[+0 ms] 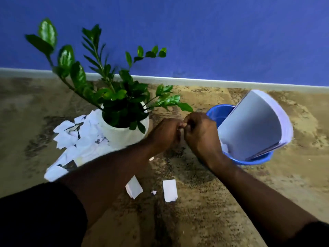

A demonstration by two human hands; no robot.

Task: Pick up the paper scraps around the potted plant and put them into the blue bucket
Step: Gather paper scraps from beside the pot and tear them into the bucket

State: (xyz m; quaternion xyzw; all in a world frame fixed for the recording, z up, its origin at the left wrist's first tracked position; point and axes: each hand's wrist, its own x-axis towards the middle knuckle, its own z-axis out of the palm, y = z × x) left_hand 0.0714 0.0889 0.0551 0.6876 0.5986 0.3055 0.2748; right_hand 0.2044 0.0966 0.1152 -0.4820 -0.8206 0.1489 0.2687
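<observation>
A potted plant with glossy green leaves stands in a white pot (124, 135) on the mottled brown floor. A heap of white paper scraps (80, 138) lies against the pot's left side. Two loose scraps (134, 187) (170, 190) lie nearer to me, with a tiny one (154, 192) between them. The blue bucket (218, 114) sits to the right of the pot and holds a large curled sheaf of white paper (252, 125). My left hand (165, 133) and my right hand (202, 133) are both closed, knuckles touching, between pot and bucket. No scrap shows in either fist.
A blue wall with a pale skirting board (213, 82) runs behind the plant and bucket. One long leafy stem (185, 106) reaches right, just above my hands. A small scrap (151, 158) lies under my left wrist.
</observation>
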